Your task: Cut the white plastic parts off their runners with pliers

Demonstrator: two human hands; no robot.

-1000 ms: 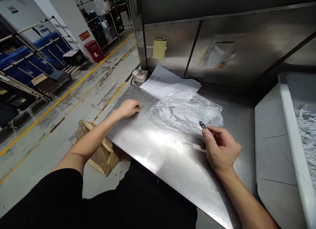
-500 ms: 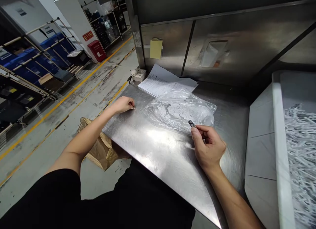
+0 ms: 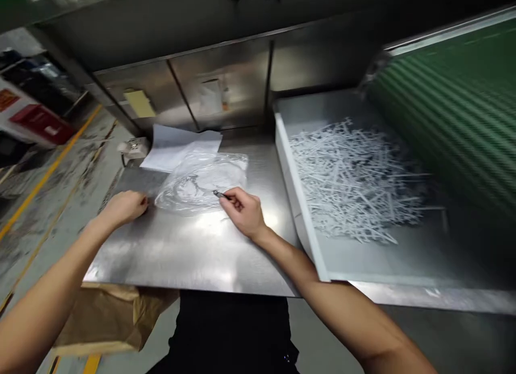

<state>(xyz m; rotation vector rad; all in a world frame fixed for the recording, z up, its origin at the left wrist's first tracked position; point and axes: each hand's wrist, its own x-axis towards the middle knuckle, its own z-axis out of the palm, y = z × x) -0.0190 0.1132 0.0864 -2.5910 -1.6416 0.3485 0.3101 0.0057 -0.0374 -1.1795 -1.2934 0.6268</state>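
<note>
Two hands: left hand (image 3: 123,207), right hand (image 3: 244,213). One clear bag (image 3: 197,183). One small dark tool (image 3: 220,194). One paper stack (image 3: 177,148). One yellow note (image 3: 139,103). One tray (image 3: 296,202) of white strips (image 3: 355,180), too many to count. One brown bag (image 3: 108,320).

Wore dark black clothes (image 3: 231,331) below. Had bare arms, no sleeves showing, no gloves on both hands.

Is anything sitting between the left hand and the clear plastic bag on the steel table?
Nothing visible. The left hand rests on bare steel table just left of the plastic bag. The right hand holds a small dark piece at the bag's right side.
</note>
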